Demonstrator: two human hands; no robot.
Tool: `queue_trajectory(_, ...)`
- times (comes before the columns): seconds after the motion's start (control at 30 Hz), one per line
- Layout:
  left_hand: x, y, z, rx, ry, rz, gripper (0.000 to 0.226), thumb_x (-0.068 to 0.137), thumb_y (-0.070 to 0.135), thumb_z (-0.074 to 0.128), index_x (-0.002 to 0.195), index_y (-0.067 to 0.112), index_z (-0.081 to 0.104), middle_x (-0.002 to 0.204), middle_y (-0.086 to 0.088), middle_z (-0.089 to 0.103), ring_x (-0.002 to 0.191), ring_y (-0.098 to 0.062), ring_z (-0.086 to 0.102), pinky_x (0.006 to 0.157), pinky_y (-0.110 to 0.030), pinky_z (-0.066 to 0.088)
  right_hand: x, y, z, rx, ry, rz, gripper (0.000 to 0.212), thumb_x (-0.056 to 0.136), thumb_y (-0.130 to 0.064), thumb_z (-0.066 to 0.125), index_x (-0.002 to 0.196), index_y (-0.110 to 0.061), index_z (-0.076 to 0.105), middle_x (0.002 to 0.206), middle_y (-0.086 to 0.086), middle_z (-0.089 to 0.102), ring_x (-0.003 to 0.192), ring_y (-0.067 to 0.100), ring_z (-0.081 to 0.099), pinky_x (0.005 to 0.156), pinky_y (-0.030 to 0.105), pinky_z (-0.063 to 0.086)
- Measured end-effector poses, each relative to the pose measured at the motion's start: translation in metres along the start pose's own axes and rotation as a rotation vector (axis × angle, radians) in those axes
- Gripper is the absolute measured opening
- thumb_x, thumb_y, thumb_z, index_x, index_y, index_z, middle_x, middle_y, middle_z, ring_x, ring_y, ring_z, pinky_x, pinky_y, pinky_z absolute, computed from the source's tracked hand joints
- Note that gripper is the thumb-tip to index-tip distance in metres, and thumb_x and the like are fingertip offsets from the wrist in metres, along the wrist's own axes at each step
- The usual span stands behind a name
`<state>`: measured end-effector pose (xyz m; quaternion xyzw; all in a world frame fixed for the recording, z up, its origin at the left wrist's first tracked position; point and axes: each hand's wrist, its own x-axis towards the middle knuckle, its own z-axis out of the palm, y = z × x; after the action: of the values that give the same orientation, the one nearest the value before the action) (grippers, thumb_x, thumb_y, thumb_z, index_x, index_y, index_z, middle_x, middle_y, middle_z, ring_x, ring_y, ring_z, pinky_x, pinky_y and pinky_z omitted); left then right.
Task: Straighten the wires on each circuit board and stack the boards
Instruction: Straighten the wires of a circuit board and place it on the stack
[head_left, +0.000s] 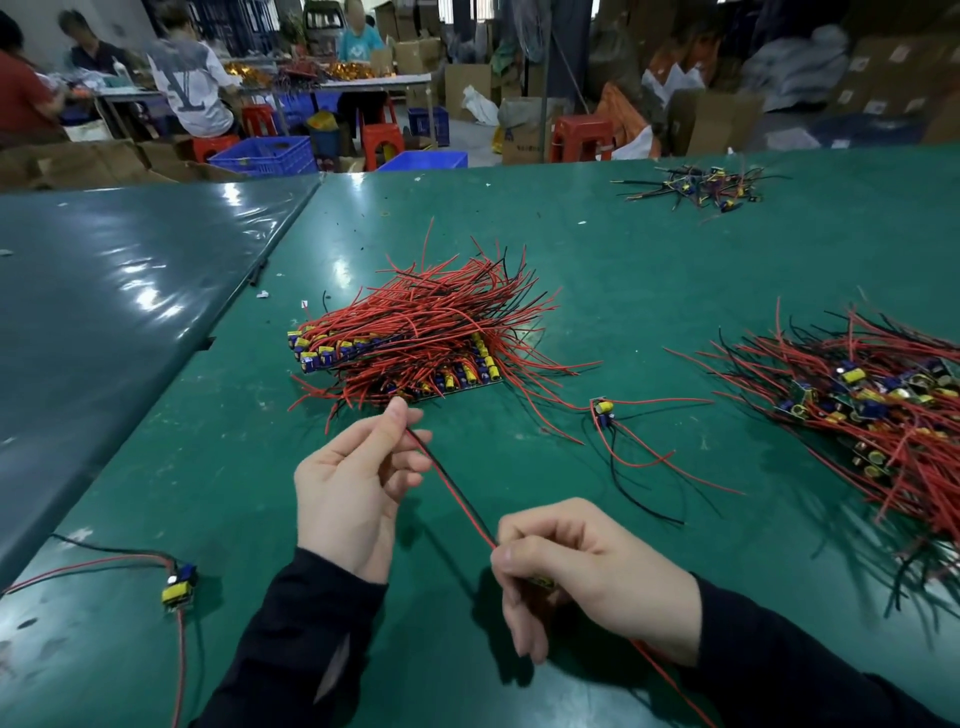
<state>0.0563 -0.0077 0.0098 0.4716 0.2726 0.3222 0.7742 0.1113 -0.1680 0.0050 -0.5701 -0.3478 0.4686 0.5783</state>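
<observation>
The red-and-black wire pair (457, 493) runs taut above the near table (597, 270), its board hidden in the clamped right hand (587, 566), far end pinched by the left hand (353, 493); judged best: draw evenly, then lay on the stack (415, 343) beyond.

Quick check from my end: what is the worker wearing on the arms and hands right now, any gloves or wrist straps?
No gloves: the left hand and right hand are bare, with no rings, watch or wrist strap showing. Both arms are in long dark, near-black sleeves reaching the wrists, the left sleeve and the right sleeve, plain with no visible markings.
</observation>
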Motion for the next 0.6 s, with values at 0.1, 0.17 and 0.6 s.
queue_trajectory(0.1, 0.004, 0.005, -0.002, -0.101, 0.023, -0.190, 0.020, 0.089, 0.016, 0.057, 0.073, 0.005, 0.061, 0.050, 0.003, 0.060, 0.034, 0.001, 0.044, 0.033, -0.007, 0.032, 0.001, -0.001, -0.003, -0.052, 0.104, -0.012, 0.025, 0.085, -0.015, 0.050, 0.062, -0.008, 0.051, 0.049, 0.007, 0.059, 0.038, 0.014, 0.051, 0.043, 0.017, 0.042)
queue_trajectory(0.17, 0.004, 0.008, -0.004, -0.224, 0.011, -0.333, 0.020, 0.089, 0.018, 0.055, 0.073, 0.005, 0.058, 0.051, 0.003, 0.056, 0.032, 0.000, 0.040, 0.030, -0.007, 0.028, 0.003, 0.001, -0.006, -0.110, 0.208, 0.003, 0.029, 0.090, -0.010, 0.052, 0.061, -0.006, 0.051, 0.047, 0.008, 0.058, 0.036, 0.015, 0.049, 0.040, 0.017, 0.038)
queue_trajectory(0.6, 0.009, 0.013, -0.007, -0.421, 0.081, -0.363, 0.017, 0.088, 0.018, 0.060, 0.076, 0.007, 0.062, 0.057, 0.001, 0.064, 0.042, 0.001, 0.057, 0.042, -0.006, 0.045, -0.037, -0.020, -0.034, -0.261, 0.281, 0.100, 0.019, 0.083, -0.018, 0.061, 0.099, -0.008, 0.066, 0.052, 0.000, 0.058, 0.036, 0.006, 0.042, 0.037, 0.014, 0.033)
